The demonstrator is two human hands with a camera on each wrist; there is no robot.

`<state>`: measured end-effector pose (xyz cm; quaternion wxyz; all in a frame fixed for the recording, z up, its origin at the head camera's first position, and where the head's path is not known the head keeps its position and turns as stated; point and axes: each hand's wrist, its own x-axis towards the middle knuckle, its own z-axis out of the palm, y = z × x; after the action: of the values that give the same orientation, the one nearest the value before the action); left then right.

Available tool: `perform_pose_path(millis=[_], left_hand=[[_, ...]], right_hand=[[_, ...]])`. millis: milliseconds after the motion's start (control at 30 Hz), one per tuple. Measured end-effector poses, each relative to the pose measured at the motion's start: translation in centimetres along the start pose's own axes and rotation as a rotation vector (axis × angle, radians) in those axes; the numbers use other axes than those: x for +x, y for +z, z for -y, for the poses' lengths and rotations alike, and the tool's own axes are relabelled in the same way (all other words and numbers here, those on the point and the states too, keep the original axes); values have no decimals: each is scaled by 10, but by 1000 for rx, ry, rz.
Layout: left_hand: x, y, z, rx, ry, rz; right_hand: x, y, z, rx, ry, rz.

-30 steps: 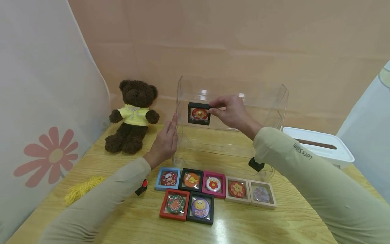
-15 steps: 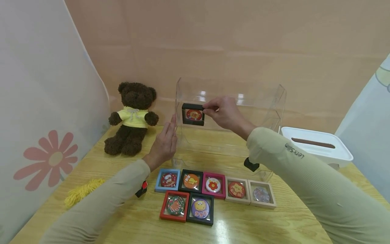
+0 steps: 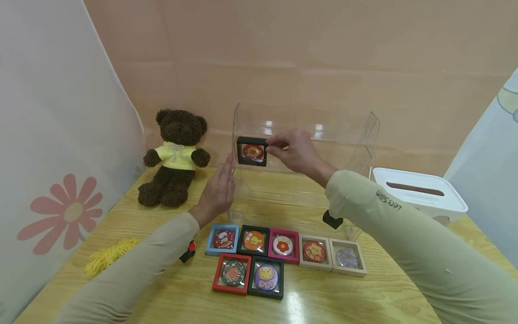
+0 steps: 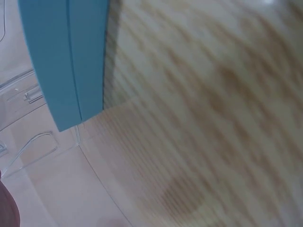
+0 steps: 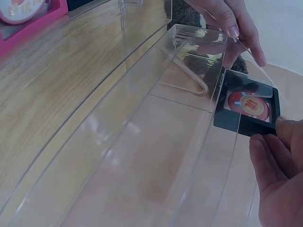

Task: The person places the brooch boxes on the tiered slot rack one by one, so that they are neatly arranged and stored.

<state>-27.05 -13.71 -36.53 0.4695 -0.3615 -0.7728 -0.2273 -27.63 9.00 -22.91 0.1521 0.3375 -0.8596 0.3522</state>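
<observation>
My right hand (image 3: pixel 299 152) pinches a small black display frame (image 3: pixel 239 157) by its right edge, thumb and fingertips together. A round red and gold badge (image 3: pixel 253 152) shows upright through its window. The frame stands at the left end of an upper tier of the clear acrylic display rack (image 3: pixel 323 118), near the side panel. My left hand (image 3: pixel 216 191) holds that left side panel; in the right wrist view, the left thumb and fingers (image 5: pixel 232 29) lie around its edge. A blue display frame (image 4: pixel 66 61) fills the upper left of the left wrist view.
Several framed badges lie in two rows before the rack, including a red frame (image 3: pixel 231 290) and a pink frame (image 3: pixel 284 259). A brown teddy bear (image 3: pixel 178 155) sits at left, yellow yarn (image 3: pixel 111 255) nearer. A white tissue box (image 3: pixel 421 189) stands at right.
My right hand has slid the black frame leftward along the tier, close to the left side panel. The left hand stays at the panel.
</observation>
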Motion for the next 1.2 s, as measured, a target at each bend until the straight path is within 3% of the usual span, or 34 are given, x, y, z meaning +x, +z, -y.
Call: perform_pose_path(millis=[167, 600, 733, 967, 1200], left_hand=[[0, -1, -1, -5, -7, 8], [-3, -3, 0, -12, -21, -3], [-2, -4, -1, -8, -23, -15], [0, -9, -2, -10, -28, -13], [0, -15, -2, -8, -48, -1]], right_hand=[[-7, -5, -5, -15, -52, -8], [-39, -17, -10, 2, -1, 68], [-66, -23, -11, -21, -53, 64], [-125, -36, -27, -65, -178, -69], [-173, -55, -51, -173, -168, -149]])
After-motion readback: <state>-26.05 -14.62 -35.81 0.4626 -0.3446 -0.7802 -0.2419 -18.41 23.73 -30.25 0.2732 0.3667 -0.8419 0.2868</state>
